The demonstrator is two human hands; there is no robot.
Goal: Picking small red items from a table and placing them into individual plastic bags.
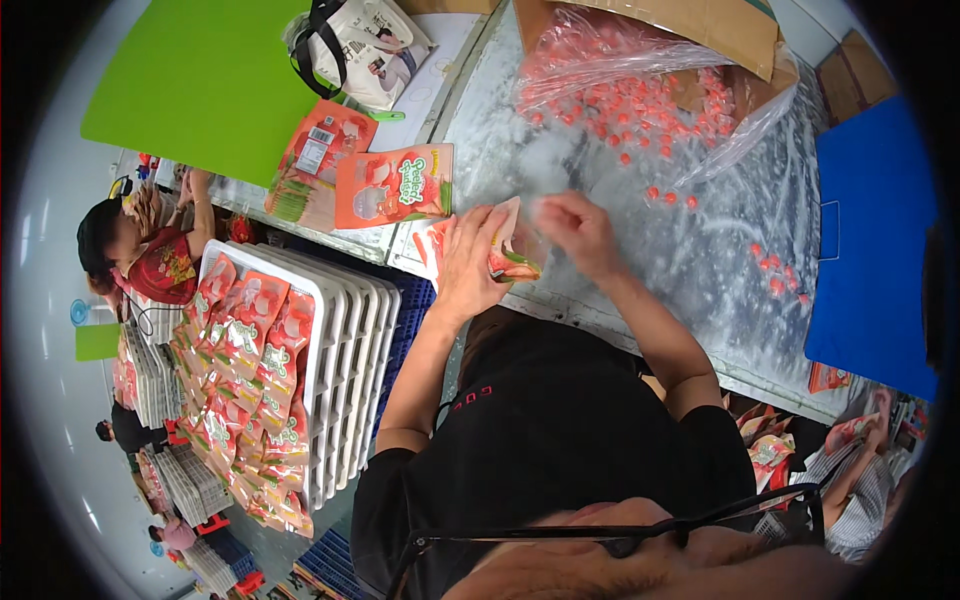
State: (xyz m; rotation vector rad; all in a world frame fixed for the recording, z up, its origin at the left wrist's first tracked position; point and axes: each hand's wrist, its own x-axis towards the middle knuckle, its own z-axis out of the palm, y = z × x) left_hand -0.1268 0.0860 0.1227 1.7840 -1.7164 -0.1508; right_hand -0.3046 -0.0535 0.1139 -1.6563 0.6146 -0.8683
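My left hand (468, 262) lies over a red and white snack pouch (517, 264) at the table's near edge, its fingers pressed on the pouch. Just right of that pouch is my right hand (585, 235), its fingers curled but smeared by motion; whether they hold anything cannot be made out. Red printed pouches (394, 187) lie flat beyond my left hand. Small red wrapped sweets (672, 199) are scattered on the metal table (600, 270), with many more spilling from a clear plastic liner (600, 62) at the back.
A cardboard box (690, 18) surrounds the liner. At the left, stacked white crates (345, 350) carry many filled pouches. A blue panel (875, 240) stands right, a green board (200, 85) far left, with a white tote bag (375, 60) beside it. Other people work at left and lower right.
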